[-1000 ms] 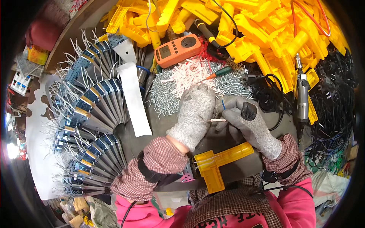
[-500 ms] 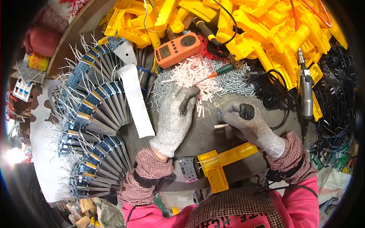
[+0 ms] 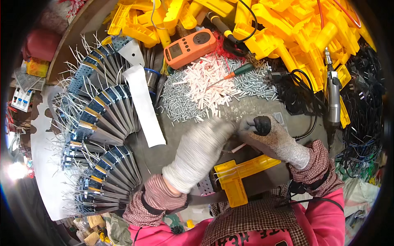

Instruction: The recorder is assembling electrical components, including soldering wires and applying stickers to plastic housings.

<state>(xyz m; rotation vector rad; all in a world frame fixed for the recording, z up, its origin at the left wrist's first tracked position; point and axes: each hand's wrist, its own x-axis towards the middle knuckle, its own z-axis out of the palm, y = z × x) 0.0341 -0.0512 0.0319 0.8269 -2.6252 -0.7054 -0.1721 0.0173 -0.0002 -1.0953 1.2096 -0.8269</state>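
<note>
My right hand (image 3: 269,139), in a grey glove with dark fingertips, is closed over the bench. A short pale sleeve (image 3: 238,148) on a thin wire sticks out from under its fingers. My left hand (image 3: 205,141), in a light knitted glove, is smeared by motion, its fingertips close to the right hand's. Whether it holds anything is hidden in the blur. Just below both hands lies a yellow plastic gun-shaped housing (image 3: 234,186) with white wires across it. A perforated metal plate (image 3: 205,186) shows beside it, partly covered by my left forearm.
Beyond the hands are heaped pale sleeves (image 3: 201,82), screws (image 3: 178,96), a green-handled screwdriver (image 3: 238,72) and an orange meter (image 3: 190,48). Yellow housings (image 3: 283,37) pile up behind. A powered screwdriver (image 3: 333,98) hangs right, near black cords (image 3: 365,90). Wired plates (image 3: 111,110) stand left.
My left hand has left the edge of the pale sleeve heap and moved nearer, rightward to my right hand. The pale sleeve at my right hand sits slightly lower.
</note>
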